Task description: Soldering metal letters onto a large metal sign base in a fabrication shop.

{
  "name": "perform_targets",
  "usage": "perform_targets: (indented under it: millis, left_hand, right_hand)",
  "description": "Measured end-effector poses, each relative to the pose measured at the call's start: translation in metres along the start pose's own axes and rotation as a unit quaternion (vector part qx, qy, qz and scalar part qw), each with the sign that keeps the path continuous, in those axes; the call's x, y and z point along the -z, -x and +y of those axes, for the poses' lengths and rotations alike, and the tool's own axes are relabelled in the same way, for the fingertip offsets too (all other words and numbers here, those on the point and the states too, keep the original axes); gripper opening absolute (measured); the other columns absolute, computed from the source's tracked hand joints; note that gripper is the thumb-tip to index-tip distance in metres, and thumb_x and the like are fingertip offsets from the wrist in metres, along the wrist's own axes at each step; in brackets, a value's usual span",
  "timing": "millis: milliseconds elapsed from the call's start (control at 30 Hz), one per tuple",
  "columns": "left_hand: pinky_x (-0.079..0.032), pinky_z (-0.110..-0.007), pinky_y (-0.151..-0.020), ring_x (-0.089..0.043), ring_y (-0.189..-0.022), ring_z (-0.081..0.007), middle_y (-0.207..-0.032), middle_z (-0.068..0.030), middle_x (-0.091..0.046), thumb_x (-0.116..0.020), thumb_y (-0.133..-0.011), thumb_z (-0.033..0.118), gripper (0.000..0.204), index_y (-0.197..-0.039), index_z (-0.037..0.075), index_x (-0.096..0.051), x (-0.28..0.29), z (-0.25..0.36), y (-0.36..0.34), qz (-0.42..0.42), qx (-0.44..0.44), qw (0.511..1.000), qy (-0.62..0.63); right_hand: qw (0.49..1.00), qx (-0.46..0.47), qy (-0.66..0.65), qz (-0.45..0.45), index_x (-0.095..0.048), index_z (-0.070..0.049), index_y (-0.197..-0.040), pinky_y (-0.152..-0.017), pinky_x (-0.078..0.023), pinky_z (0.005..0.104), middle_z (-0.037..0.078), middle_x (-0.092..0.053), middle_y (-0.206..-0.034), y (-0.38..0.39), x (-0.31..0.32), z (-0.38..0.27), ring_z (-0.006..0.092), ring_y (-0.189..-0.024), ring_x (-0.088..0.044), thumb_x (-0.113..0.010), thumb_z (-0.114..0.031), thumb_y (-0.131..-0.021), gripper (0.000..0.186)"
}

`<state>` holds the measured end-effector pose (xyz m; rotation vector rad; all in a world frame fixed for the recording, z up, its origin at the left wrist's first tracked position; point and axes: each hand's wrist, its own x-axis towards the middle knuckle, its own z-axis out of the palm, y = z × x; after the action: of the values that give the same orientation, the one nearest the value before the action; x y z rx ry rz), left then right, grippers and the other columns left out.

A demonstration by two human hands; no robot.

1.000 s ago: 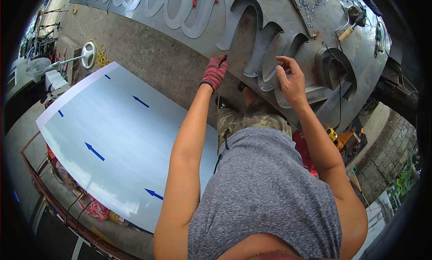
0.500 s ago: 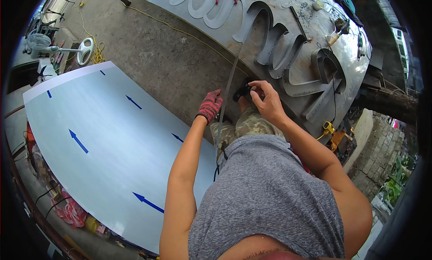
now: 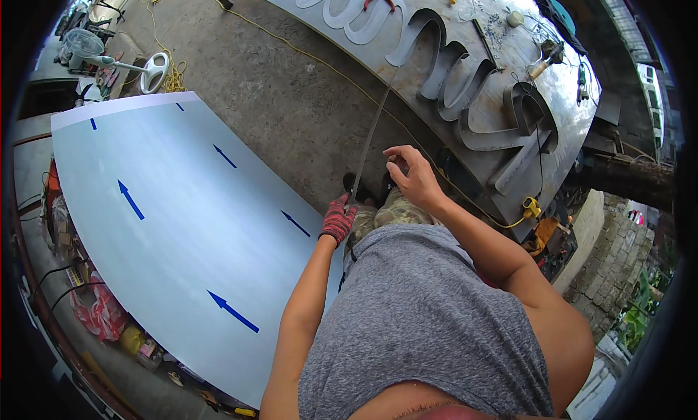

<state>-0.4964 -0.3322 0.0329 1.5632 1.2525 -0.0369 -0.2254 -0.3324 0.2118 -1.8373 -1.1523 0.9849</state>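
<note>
My left hand [image 3: 339, 220], in a red-and-black knit glove, is closed around a long thin metal strip [image 3: 372, 133] near my thigh. From the glove the strip slants up to the edge of the metal-topped table, by the lettering. Bare and raised over my legs, my right hand [image 3: 414, 178] has loosely curved fingers, with the thumb apart and nothing visible between them. It is to the right of the strip and does not touch it. Bent sheet-metal letters [image 3: 441, 64] stand on the table [image 3: 502, 96], beside flat cut letter shapes [image 3: 363, 27].
At left lies a large pale-blue sheet [image 3: 182, 216] with dark-blue arrows. A white standing fan [image 3: 154, 72] is beyond it. A yellow cord [image 3: 313, 56] runs along the table's edge. Pliers [image 3: 379, 0], a hammer [image 3: 539, 69] and a yellow tape measure [image 3: 532, 207] are on the table.
My left hand has come down closer to my body, along with the strip. My right hand has shifted a little left and lower. The whole view has tilted slightly.
</note>
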Motion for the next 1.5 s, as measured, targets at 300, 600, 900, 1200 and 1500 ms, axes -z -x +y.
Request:
perform_targets:
  millis: [300, 600, 900, 1200, 1500]
  left_hand:
    - [-0.043, -0.045, -0.111, -0.053, -0.13, -0.0426, -0.137, -0.0252, -0.055, -0.067, -0.093, 0.024, 0.058, -0.146, 0.007, -0.049, -0.026, 0.004, 0.031, -0.021, 0.042, 0.995, -0.087]
    - [-0.046, -0.041, -0.109, -0.058, -0.126, -0.0376, -0.145, -0.0235, -0.053, -0.064, -0.095, 0.015, 0.063, -0.153, 0.006, -0.041, -0.048, 0.025, 0.034, 0.0, 0.037, 0.994, -0.107]
    - [-0.042, -0.042, -0.113, -0.052, -0.133, -0.0392, -0.144, -0.0239, -0.054, -0.062, -0.095, 0.017, 0.059, -0.151, 0.009, -0.044, -0.041, 0.015, 0.018, -0.033, 0.004, 0.998, -0.046]
    - [-0.04, -0.039, -0.114, -0.051, -0.137, -0.034, -0.146, -0.0202, -0.054, -0.059, -0.097, 0.009, 0.055, -0.15, 0.004, -0.044, -0.038, 0.034, 0.01, -0.133, -0.08, 0.988, -0.017]
    - [-0.041, -0.037, -0.114, -0.051, -0.137, -0.0319, -0.146, -0.0187, -0.055, -0.054, -0.099, 0.008, 0.052, -0.15, 0.005, -0.044, 0.011, 0.003, -0.004, -0.239, -0.11, 0.965, -0.022]
  right_hand:
    - [0.996, -0.039, -0.075, 0.036, -0.067, -0.002, -0.114, -0.088, -0.05, 0.0358, 0.012, -0.066, -0.099, 0.003, 0.024, 0.055, 0.0235, -0.094, -0.063, -0.065, -0.011, -0.092, 0.023]
    - [0.995, -0.075, -0.063, 0.031, -0.069, -0.001, -0.111, -0.085, -0.052, 0.0363, 0.013, -0.065, -0.1, 0.018, 0.027, 0.103, 0.0248, -0.089, -0.064, -0.065, -0.014, -0.092, 0.024]
    - [0.992, -0.129, -0.001, 0.017, -0.069, -0.001, -0.111, -0.083, -0.052, 0.038, 0.013, -0.066, -0.1, 0.052, 0.005, 0.119, 0.0255, -0.089, -0.064, -0.065, -0.015, -0.091, 0.024]
    - [0.968, -0.176, 0.176, 0.002, -0.064, -0.003, -0.122, -0.088, -0.051, 0.0474, 0.017, -0.067, -0.11, 0.081, -0.078, 0.138, 0.0344, -0.103, -0.064, -0.072, -0.035, -0.091, 0.045]
    - [0.943, -0.262, 0.199, -0.061, -0.06, 0.002, -0.127, -0.094, -0.052, 0.0472, 0.024, -0.071, -0.111, 0.112, -0.165, 0.128, 0.0402, -0.109, -0.067, -0.072, -0.043, -0.089, 0.06]
